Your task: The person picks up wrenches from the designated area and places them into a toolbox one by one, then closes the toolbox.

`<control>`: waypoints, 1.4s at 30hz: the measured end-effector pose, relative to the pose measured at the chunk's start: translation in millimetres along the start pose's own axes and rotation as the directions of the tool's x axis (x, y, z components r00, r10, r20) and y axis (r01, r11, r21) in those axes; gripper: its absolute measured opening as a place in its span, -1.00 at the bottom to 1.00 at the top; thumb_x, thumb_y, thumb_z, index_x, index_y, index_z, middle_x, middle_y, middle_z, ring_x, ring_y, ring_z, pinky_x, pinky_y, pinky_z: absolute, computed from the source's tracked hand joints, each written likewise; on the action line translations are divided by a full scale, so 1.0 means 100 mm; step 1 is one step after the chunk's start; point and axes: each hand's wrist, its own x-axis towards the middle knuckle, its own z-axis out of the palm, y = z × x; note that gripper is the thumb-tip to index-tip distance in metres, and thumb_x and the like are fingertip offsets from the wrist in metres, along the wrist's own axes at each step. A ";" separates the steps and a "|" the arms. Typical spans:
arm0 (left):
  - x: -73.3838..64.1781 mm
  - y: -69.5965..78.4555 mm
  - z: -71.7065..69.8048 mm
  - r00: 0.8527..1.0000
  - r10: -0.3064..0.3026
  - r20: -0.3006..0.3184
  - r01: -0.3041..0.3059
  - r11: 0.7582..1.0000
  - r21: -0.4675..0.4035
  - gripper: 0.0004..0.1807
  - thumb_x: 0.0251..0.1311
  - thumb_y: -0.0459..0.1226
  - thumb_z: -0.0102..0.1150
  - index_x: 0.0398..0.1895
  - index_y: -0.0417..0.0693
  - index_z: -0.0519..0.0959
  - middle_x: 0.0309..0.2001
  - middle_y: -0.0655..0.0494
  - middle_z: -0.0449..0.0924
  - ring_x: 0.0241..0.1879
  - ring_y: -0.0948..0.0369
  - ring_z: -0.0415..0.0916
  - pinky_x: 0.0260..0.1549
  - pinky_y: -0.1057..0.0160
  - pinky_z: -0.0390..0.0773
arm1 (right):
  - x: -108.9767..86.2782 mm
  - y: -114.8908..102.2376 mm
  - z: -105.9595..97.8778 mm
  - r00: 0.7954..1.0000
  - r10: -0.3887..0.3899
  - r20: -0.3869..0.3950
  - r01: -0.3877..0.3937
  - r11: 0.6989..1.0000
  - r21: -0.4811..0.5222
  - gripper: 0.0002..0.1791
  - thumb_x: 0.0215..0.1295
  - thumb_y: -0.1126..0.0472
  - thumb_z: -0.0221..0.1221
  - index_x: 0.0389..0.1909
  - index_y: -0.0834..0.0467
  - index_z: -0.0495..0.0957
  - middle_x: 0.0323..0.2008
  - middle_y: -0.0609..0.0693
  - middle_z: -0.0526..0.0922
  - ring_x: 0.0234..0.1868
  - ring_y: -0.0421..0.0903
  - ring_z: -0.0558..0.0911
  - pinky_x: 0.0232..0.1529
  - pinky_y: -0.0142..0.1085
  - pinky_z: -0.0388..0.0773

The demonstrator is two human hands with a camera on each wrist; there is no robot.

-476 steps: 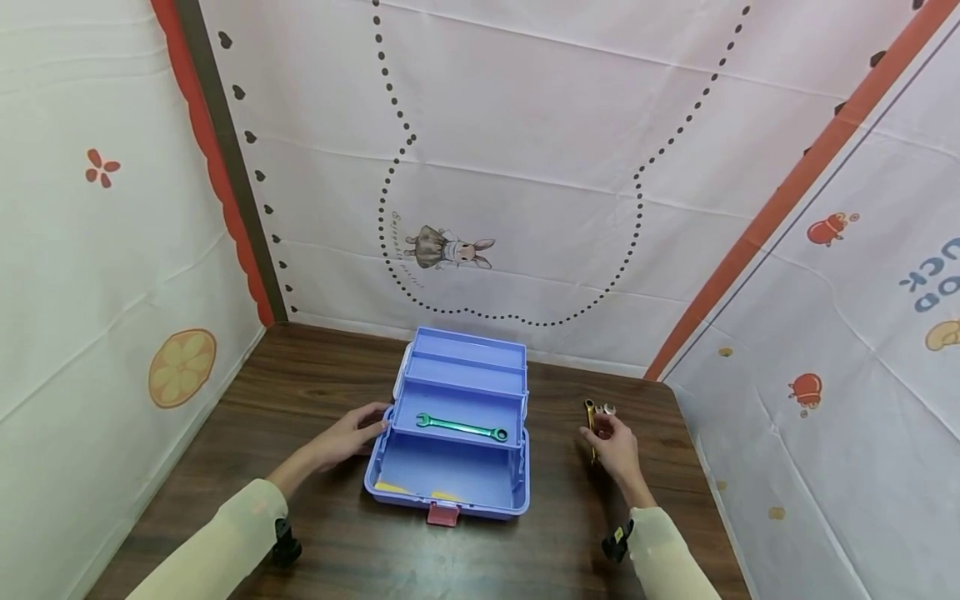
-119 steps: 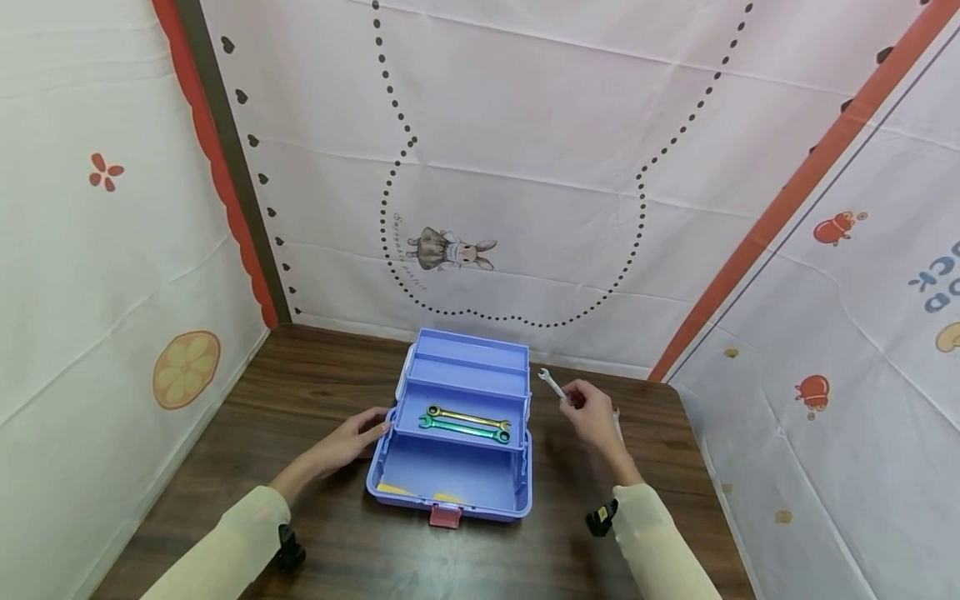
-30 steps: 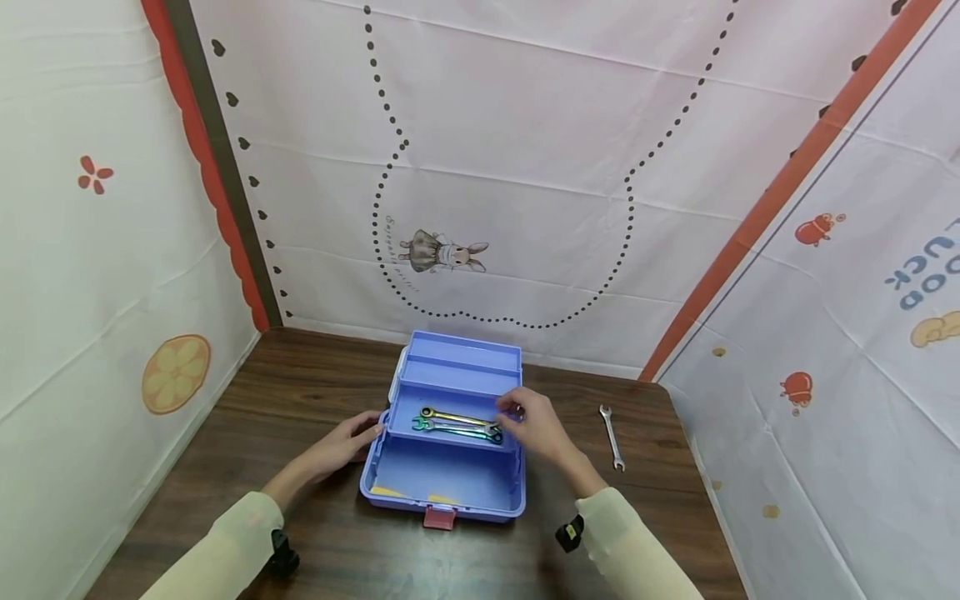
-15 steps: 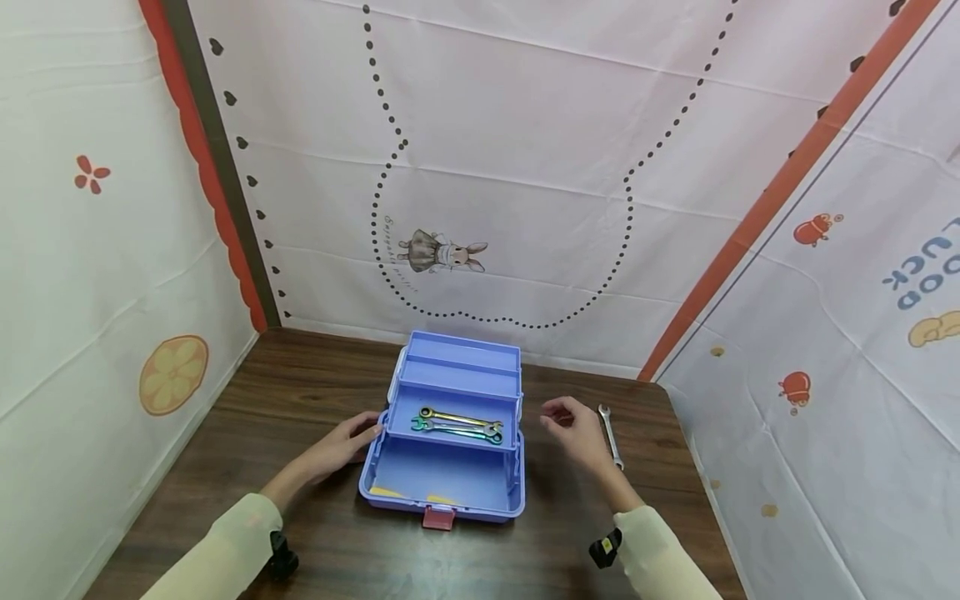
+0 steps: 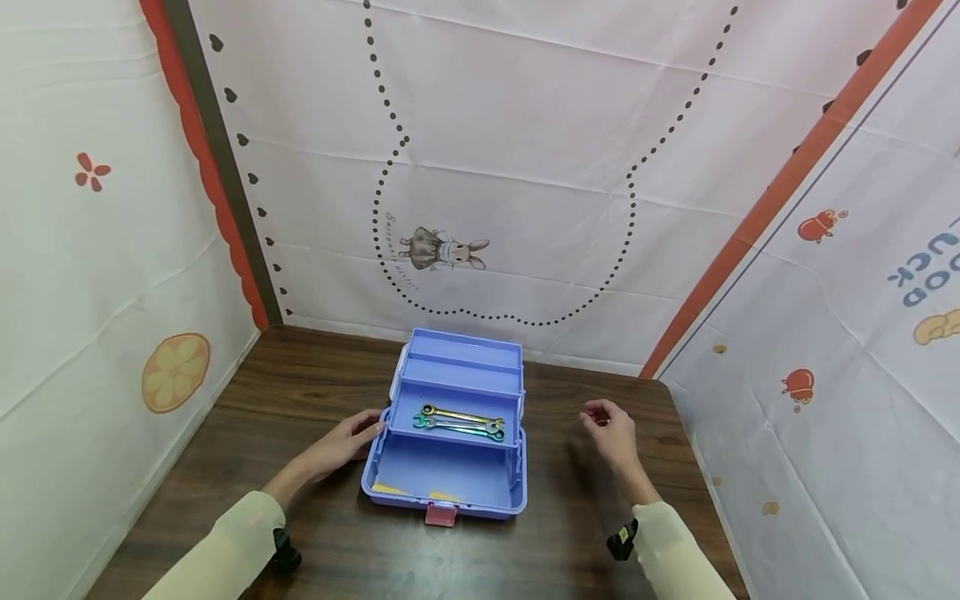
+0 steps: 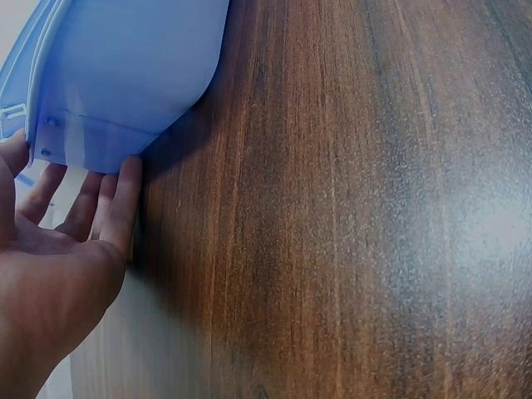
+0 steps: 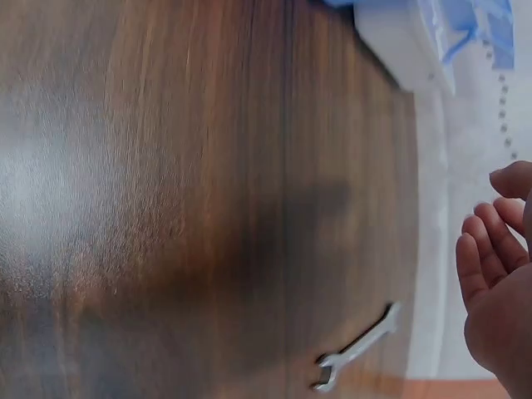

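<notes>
An unfolded blue toolbox [image 5: 450, 507] stands on the wooden table. In its lower tray [image 5: 408, 398] a gold wrench [image 5: 459, 414] lies beside a green wrench [image 5: 418, 422], with a silver wrench [image 5: 459, 426] partly over the green one. My left hand [image 5: 347, 440] rests on the toolbox's left side, thumb at the rim and fingertips against the wall in the left wrist view. To the right, my right hand [image 5: 615, 435] hovers over the table, fingers loosely bent and holding nothing. Another silver wrench [image 7: 357, 347] lies below it in the right wrist view; the hand hides it in the head view.
Two yellow pieces [image 5: 390, 489] lie along the front of the toolbox's bottom compartment. A red latch [image 5: 440, 516] hangs at its front. Printed cloth walls [image 5: 510, 208] enclose the table [image 5: 315, 358] at the back and both sides.
Earlier, the gold wrench and then a silver wrench came from the right side of the table into the tray. Since then my empty right hand has moved right, away from the toolbox. My left hand stays put.
</notes>
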 end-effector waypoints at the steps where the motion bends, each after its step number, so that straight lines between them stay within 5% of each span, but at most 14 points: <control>1: 0.01 0.00 0.00 1.000 0.002 0.001 -0.002 1.000 -0.004 -0.23 0.59 0.15 0.04 0.61 -0.14 0.24 0.53 -0.31 0.24 0.45 -0.18 0.34 0.25 -0.15 0.59 | 0.01 0.04 -0.01 1.000 0.004 -0.020 -0.004 1.000 -0.009 -0.79 0.40 0.36 0.38 -0.02 0.35 0.69 -0.19 0.16 0.75 -0.13 0.05 0.68 -0.17 -0.48 0.56; 11: 0.03 -0.03 0.04 1.000 0.013 0.012 -0.013 1.000 -0.001 -0.26 0.61 0.13 0.02 0.60 -0.14 0.26 0.52 -0.32 0.26 0.44 -0.18 0.34 0.25 -0.13 0.60 | -0.06 0.48 -0.13 0.981 0.103 -0.163 -0.127 0.982 -0.142 -0.80 0.37 0.32 0.38 -0.08 0.36 0.70 -0.23 0.19 0.73 -0.21 0.05 0.65 -0.26 -0.37 0.52; 18: 0.03 -0.03 0.06 1.000 0.009 0.004 -0.009 1.000 -0.014 -0.26 0.60 0.13 0.04 0.59 -0.14 0.27 0.52 -0.31 0.26 0.45 -0.17 0.34 0.25 -0.13 0.60 | -0.14 0.59 -0.18 0.973 0.121 -0.197 -0.151 0.977 -0.147 -0.81 0.34 0.35 0.39 -0.10 0.38 0.70 -0.22 0.25 0.73 -0.23 0.06 0.67 -0.33 -0.41 0.55; 36: 0.02 -0.04 -0.01 1.000 0.019 0.023 -0.018 1.000 -0.002 -0.28 0.62 0.13 0.00 0.60 -0.12 0.26 0.52 -0.29 0.27 0.44 -0.15 0.36 0.26 -0.10 0.60 | -0.04 0.83 -0.09 0.983 0.147 -0.110 -0.171 0.950 -0.262 -0.81 0.15 0.38 0.28 -0.22 0.39 0.65 -0.37 0.15 0.68 -0.26 0.17 0.64 -0.10 0.07 0.54; 42: 0.03 -0.07 -0.01 1.000 0.020 0.013 -0.020 1.000 0.004 -0.26 0.62 0.15 -0.02 0.60 -0.13 0.25 0.52 -0.30 0.27 0.43 -0.16 0.37 0.24 -0.10 0.61 | 0.03 0.73 -0.17 0.978 0.208 0.002 -0.197 0.929 -0.312 -0.82 0.19 0.34 0.31 -0.26 0.38 0.61 -0.43 0.13 0.67 -0.34 0.12 0.64 -0.25 -0.03 0.61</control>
